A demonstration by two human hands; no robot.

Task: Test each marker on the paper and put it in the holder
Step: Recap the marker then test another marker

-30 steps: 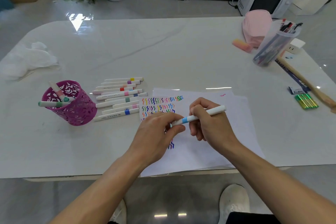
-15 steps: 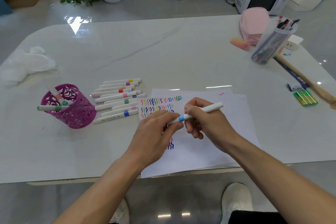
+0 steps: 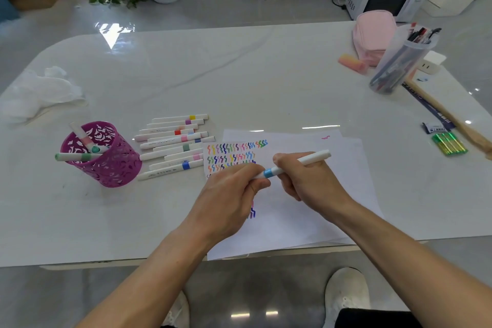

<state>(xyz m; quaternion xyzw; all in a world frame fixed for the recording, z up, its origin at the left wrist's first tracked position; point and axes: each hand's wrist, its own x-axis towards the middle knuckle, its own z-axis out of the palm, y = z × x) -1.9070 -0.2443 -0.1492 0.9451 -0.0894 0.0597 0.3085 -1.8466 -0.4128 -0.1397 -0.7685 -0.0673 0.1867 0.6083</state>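
the desk (image 3: 266,74) has wide bare room beyond the paper (image 3: 332,208), which overhangs its near edge. squiggles fill the sheet's top left, so testing looks well along. the holder (image 3: 111,165), at the left, carries about three markers. a row of markers (image 3: 173,141), roughly ten, waits beside it. the right hand (image 3: 306,184) grip wraps the blue-banded marker (image 3: 292,165) above the paper, and the left hand (image 3: 229,200) grip pinches its cap end.
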